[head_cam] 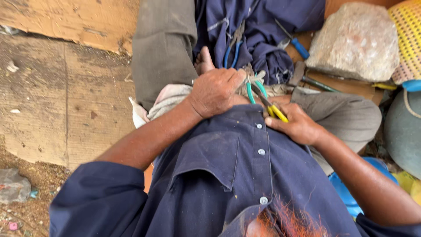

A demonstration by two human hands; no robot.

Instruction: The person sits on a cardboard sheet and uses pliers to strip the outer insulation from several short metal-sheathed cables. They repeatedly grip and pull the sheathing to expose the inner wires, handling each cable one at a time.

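I sit on the ground in a dark blue shirt and look down at my lap. My left hand (215, 91) is closed over a small bundle of thin wires (253, 78) and presses it against my lap. My right hand (297, 125) grips yellow-handled pliers (276, 112), whose jaws point up towards the bundle. Green-handled pliers (256, 90) lie or are held between the two hands; what holds them is hidden. Blue-handled pliers (231, 55) rest on a dark blue cloth (258, 30) just beyond my hands.
A large rough stone (355, 41) sits at the upper right, with a blue-handled screwdriver (298, 46) and a metal tool (318, 83) beside it. A yellow mesh basket (408, 35) and a grey round vessel (401, 131) stand at the right edge. Worn cardboard (66, 96) covers the ground on the left.
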